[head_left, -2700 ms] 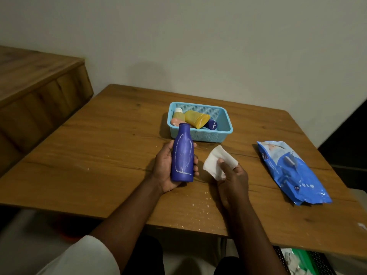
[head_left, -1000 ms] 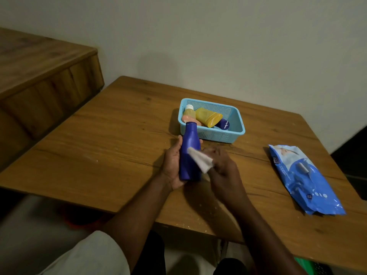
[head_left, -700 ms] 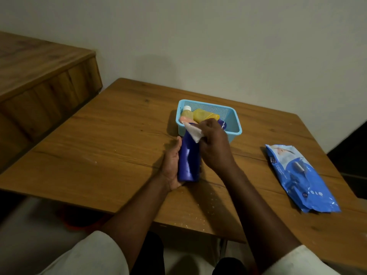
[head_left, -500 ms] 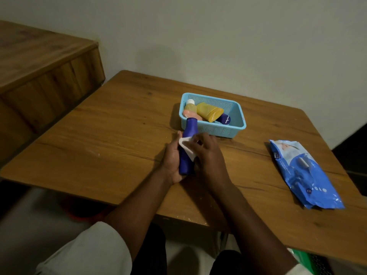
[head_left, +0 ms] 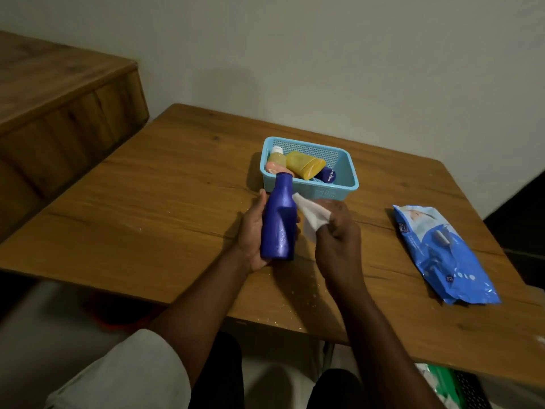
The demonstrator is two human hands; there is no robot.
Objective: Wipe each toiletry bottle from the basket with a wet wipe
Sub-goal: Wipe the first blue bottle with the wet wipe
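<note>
Square wooden table [head_left: 165, 196] with a warm grain, set against a plain pale wall [head_left: 324, 60]. On it, a light blue perforated plastic basket [head_left: 343, 184] holding a yellow tube [head_left: 303, 168], a peach bottle [head_left: 274, 165] and a dark blue round item [head_left: 328, 175]. Just in front of the basket, a smooth dark blue plastic bottle [head_left: 279, 219], upright, gripped by the left hand [head_left: 250, 228]. Beside it, a crumpled white wet wipe [head_left: 311, 215], pinched in the right hand [head_left: 339, 234]. Right of the basket, a glossy blue wipes pack [head_left: 442, 252], lying flat.
</note>
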